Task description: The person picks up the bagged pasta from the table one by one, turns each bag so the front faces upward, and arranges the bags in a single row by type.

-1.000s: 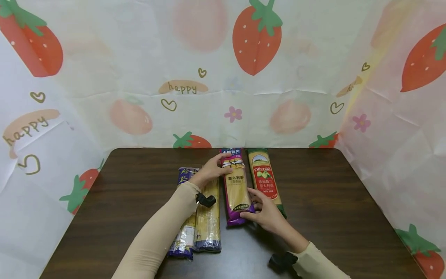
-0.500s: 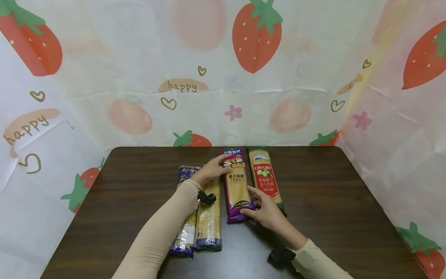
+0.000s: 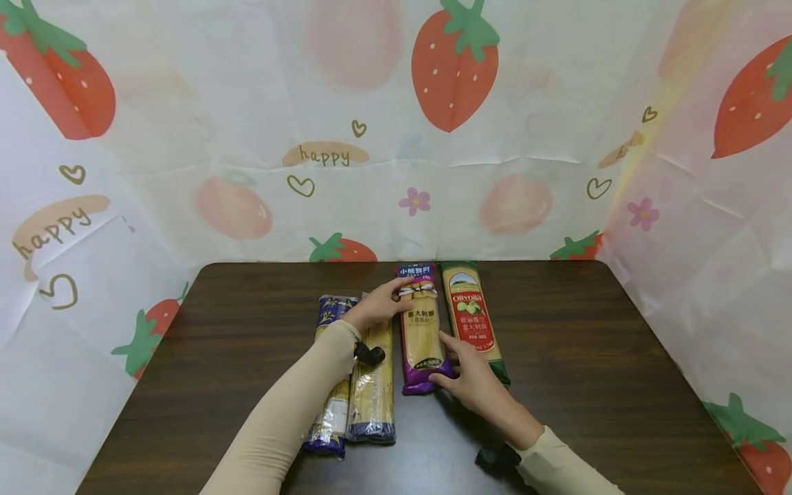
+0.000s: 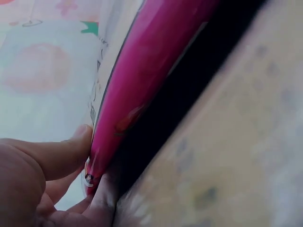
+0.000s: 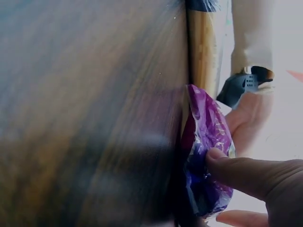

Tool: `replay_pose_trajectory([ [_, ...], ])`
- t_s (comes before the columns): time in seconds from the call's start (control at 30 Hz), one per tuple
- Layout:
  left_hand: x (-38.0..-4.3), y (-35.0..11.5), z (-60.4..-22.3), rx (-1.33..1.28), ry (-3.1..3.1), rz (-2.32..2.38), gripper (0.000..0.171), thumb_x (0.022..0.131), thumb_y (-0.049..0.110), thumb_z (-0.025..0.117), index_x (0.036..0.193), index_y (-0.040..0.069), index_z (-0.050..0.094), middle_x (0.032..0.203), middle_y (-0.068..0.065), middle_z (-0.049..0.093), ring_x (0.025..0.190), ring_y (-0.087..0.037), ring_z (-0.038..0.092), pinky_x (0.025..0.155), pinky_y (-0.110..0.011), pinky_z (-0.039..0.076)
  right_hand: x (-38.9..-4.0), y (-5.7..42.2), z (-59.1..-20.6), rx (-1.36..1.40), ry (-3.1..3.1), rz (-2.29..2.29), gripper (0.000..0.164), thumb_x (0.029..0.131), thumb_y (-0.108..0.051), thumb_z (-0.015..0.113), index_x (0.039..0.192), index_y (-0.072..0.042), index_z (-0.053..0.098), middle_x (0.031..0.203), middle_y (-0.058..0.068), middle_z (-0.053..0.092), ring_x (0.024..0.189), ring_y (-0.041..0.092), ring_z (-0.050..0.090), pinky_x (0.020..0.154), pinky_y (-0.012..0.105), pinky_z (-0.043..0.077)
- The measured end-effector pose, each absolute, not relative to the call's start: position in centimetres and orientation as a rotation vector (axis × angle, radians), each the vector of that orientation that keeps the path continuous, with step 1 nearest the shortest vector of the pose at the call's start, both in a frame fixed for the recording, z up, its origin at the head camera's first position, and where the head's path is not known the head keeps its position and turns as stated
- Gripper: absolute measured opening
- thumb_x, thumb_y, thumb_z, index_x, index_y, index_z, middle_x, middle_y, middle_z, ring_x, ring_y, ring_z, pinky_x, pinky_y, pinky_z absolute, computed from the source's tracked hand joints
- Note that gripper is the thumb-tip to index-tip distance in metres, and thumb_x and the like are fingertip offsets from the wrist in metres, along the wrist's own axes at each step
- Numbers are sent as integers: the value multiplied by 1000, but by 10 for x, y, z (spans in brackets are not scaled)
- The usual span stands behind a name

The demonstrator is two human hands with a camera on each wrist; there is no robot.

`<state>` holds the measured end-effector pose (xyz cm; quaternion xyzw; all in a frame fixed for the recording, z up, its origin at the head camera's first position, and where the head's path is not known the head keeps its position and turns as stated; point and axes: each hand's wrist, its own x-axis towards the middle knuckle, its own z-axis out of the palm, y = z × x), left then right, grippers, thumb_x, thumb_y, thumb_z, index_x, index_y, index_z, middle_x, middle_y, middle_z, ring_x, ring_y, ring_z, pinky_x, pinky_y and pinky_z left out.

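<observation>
A pink-and-purple pack of spaghetti lies in the middle of the table in the head view. My left hand grips its upper left side; in the left wrist view the thumb lies on the pack's face and other fingers reach under its pink edge. My right hand holds the lower right corner; the right wrist view has its thumb against the crinkled purple end. To the right lies a green-ended Olivoila spaghetti pack, close to my right fingers.
Two blue-ended spaghetti packs, a nearer one and a farther-left one, lie side by side under my left forearm. The dark wooden table meets a strawberry-printed sheet at the back and sides.
The pink-and-purple pack has shifted slightly right and away from me, and sits a little straighter. Both hands moved slightly with it and keep their hold.
</observation>
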<state>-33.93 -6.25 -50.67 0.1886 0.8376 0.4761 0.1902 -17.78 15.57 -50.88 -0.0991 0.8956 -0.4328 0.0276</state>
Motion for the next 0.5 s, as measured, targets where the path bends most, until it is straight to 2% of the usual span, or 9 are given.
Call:
replay_pose_trajectory([
  [0.1,-336,-61,-507,550,2387,1325,62,112,20,62,169,14,37,168,-24,39,148,-43,45,112,-56,46,-177,156,-509,-320,2768,-1340,78,91,-4,87,158,4,48,143,25,61,125,38,66,97,49,61],
  [0.2,-332,-59,-504,559,2399,1332,61,112,20,61,168,12,38,165,-25,42,146,-44,47,114,-57,47,-176,157,-508,-321,2783,-1328,76,92,-3,85,158,3,48,146,26,60,126,39,66,97,49,61],
  [0.5,-334,-64,-502,546,2358,1328,56,114,17,57,167,12,41,169,-22,37,149,-42,45,115,-55,47,-176,156,-508,-360,2811,-1308,71,94,1,82,157,4,50,144,26,59,126,40,66,98,48,60],
])
